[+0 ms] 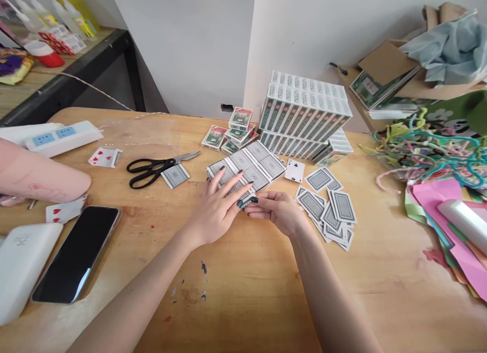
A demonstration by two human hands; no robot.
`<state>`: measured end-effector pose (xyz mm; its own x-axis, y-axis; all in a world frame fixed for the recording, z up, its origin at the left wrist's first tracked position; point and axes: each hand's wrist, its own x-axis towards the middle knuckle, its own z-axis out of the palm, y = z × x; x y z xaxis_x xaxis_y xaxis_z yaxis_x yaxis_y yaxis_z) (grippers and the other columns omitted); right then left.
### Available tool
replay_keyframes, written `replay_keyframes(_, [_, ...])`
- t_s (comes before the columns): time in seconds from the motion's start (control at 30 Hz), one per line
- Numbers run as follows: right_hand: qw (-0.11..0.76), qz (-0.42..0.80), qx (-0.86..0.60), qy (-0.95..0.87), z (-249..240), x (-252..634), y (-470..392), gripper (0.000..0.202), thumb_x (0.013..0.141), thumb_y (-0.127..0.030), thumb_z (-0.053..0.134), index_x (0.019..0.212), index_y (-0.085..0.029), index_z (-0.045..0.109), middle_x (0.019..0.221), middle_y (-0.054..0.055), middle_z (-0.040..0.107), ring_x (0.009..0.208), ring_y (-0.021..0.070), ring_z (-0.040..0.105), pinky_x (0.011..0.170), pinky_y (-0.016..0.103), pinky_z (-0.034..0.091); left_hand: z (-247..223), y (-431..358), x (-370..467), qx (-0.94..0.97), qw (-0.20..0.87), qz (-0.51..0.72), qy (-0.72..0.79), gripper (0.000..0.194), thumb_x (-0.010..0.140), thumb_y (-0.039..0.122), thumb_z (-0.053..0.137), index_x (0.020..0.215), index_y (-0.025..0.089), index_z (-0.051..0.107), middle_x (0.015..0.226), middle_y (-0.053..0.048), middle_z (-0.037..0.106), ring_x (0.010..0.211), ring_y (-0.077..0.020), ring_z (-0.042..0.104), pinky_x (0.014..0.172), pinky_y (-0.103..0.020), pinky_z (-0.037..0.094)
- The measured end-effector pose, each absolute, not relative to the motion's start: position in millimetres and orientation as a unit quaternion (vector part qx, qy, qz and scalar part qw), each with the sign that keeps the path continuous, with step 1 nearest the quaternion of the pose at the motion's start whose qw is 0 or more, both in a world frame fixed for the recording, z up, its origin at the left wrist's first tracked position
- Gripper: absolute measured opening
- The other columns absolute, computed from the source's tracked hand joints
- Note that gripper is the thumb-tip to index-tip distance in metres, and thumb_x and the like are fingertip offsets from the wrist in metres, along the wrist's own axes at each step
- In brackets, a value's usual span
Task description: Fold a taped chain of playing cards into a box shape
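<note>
A flat-topped piece made of playing cards, patterned backs facing up, lies at a slant in the middle of the table. Across its near left part rests my left hand, fingers spread and nothing gripped. My right hand pinches the near corner of the piece between thumb and fingers; the exact edge held is partly hidden. Loose playing cards are scattered to the right, mostly face down. A two of spades lies face up beside the piece. Black-handled scissors touch a cut card on the left.
Card boxes form a tall stacked block behind, with several more boxes beside it. A phone, white power bank, power strip and pink cylinder occupy the left. Pipe cleaners and coloured sheets lie right.
</note>
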<state>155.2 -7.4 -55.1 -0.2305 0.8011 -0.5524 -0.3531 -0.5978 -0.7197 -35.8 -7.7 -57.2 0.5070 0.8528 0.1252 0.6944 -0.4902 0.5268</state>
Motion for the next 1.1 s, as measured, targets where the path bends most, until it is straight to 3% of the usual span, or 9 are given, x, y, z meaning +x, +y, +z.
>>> replay_keyframes(0.3, [0.375, 0.710, -0.548, -0.232, -49.5, 148.0, -3.0, 0.006, 0.067, -0.010, 0.065, 0.061, -0.012, 0.065, 0.061, 0.010, 0.072, 0.057, 0.0187, 0.071, 0.058, 0.025, 0.060, -55.9, -7.0, -38.7, 0.844, 0.210, 0.194, 0.454, 0.042, 0.092, 0.023, 0.044, 0.132, 0.037, 0.051, 0.149, 0.003, 0.036, 0.142, -0.0320, 0.013, 0.110, -0.058, 0.027])
replay_keyframes(0.67, [0.357, 0.677, -0.587, -0.264, -33.2, 144.5, 4.2, 0.017, 0.065, -0.004, 0.066, 0.059, -0.016, 0.055, 0.057, 0.009, 0.071, 0.053, 0.0198, 0.070, 0.052, 0.024, 0.059, -83.9, -13.7, -46.1, 0.863, 0.100, 0.324, 0.373, 0.034, 0.086, 0.023, 0.057, 0.119, 0.024, 0.062, 0.131, -0.006, 0.059, 0.139, -0.0310, 0.028, 0.106, -0.055, 0.037])
replay_keyframes(0.83, [0.395, 0.666, -0.543, -0.325, -41.2, 147.8, 0.0, 0.013, 0.067, -0.016, 0.074, 0.072, -0.015, 0.062, 0.062, 0.005, 0.072, 0.059, 0.0184, 0.072, 0.058, 0.026, 0.061, -92.9, -15.2, -44.8, 0.843, 0.081, 0.377, 0.375, 0.031, 0.085, 0.017, 0.057, 0.114, 0.025, 0.064, 0.119, -0.005, 0.067, 0.130, -0.0281, 0.044, 0.108, -0.057, 0.033])
replay_keyframes(0.93, [0.414, 0.624, -0.524, -0.406, -50.5, 152.8, -0.3, 0.024, 0.068, -0.029, 0.076, 0.085, -0.015, 0.068, 0.067, 0.003, 0.073, 0.060, 0.0167, 0.071, 0.060, 0.027, 0.060, -92.9, -16.8, -41.4, 0.828, 0.081, 0.402, 0.383, 0.031, 0.084, 0.016, 0.057, 0.113, 0.025, 0.065, 0.115, -0.005, 0.069, 0.126, -0.0271, 0.049, 0.108, -0.056, 0.034])
replay_keyframes(1.1, [0.402, 0.515, -0.531, -0.539, -63.3, 161.9, 3.2, 0.014, 0.072, -0.032, 0.073, 0.077, -0.019, 0.076, 0.071, 0.003, 0.072, 0.062, 0.0142, 0.066, 0.062, 0.025, 0.056, -90.9, -18.2, -39.0, 0.817, 0.091, 0.420, 0.384, 0.031, 0.082, 0.013, 0.059, 0.110, 0.023, 0.066, 0.113, -0.006, 0.070, 0.124, -0.0271, 0.051, 0.107, -0.056, 0.036])
